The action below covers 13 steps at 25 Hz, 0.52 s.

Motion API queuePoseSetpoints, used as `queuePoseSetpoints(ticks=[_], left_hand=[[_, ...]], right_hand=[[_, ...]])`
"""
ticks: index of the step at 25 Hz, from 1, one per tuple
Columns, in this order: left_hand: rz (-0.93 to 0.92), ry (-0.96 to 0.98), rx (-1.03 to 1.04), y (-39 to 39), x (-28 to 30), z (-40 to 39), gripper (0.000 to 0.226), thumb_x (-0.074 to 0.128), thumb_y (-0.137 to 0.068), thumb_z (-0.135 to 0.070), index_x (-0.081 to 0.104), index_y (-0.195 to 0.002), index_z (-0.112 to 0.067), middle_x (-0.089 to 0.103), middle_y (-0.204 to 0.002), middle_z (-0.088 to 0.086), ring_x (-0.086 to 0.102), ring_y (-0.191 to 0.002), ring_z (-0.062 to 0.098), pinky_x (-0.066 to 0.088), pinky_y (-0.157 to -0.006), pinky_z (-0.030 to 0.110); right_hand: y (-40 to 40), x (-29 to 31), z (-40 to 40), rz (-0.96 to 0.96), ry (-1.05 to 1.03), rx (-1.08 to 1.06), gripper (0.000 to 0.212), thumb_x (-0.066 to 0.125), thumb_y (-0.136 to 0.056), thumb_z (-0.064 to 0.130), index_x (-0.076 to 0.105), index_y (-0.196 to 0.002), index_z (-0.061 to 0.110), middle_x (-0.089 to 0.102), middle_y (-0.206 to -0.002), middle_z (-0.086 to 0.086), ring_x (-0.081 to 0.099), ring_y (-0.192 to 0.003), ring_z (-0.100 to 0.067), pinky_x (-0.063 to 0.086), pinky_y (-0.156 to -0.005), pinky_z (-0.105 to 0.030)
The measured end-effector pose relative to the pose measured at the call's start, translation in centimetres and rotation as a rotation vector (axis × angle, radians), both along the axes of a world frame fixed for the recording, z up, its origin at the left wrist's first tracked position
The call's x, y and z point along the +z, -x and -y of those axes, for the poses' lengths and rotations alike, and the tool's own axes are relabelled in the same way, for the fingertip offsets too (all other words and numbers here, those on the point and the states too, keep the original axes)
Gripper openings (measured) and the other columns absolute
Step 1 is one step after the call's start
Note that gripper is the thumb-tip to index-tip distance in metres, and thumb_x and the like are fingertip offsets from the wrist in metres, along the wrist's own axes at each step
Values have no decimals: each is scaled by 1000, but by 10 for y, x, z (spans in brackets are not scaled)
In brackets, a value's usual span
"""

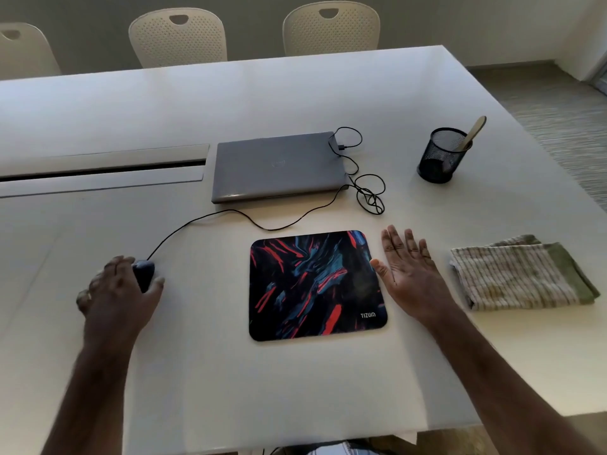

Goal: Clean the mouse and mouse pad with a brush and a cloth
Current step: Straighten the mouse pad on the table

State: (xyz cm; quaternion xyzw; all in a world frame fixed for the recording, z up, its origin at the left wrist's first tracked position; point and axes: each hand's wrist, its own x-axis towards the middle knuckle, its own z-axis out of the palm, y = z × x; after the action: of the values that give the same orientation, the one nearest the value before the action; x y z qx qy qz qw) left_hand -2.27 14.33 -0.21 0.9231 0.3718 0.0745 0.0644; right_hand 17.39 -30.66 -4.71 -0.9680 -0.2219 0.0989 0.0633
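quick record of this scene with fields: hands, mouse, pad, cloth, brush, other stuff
left hand: grips the mouse, on the table left of the pad
right hand: open, palm up, between pad and cloth
mouse pad: flat, bare, patterned
cloth: folded, at right edge
brush: probably the wooden handle in the mesh cup
laptop: closed, behind the pad
cable: runs from mouse towards laptop

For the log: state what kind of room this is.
Probably an office meeting room: a long white table with a cable slot, a row of matching perforated chairs along it, and a closed laptop.
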Motion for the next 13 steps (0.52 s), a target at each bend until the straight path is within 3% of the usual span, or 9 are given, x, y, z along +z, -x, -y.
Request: queuePoseSetpoints(ticks=[4, 10, 13], left_hand=[[-80, 127, 94, 4, 6, -3, 59, 65, -94, -41, 47, -142, -11, 50, -141, 20, 50, -125, 48, 40, -102, 60], [27, 172, 107, 6, 5, 0, 49, 65, -92, -26, 50, -136, -10, 57, -132, 27, 52, -117, 52, 45, -97, 58], [83, 166, 109, 4, 5, 5, 54, 70, -90, -25, 48, -137, -8, 58, -130, 29, 52, -116, 54, 46, -96, 59]], right_hand=[[0, 0, -1, -7, -9, 8, 78, -5, -95, 66, -23, -161, 28, -31, -169, 6, -29, -156, -17, -13, -130, -40], [0, 0, -2, -13, 3, 5, 74, -2, -98, 62, -22, -161, 27, -30, -169, 5, -27, -157, -18, -11, -131, -41], [0, -2, -1, -7, 4, 3, 72, 4, -102, 59, -22, -161, 27, -30, -169, 5, -27, -157, -18, -10, -131, -41]])
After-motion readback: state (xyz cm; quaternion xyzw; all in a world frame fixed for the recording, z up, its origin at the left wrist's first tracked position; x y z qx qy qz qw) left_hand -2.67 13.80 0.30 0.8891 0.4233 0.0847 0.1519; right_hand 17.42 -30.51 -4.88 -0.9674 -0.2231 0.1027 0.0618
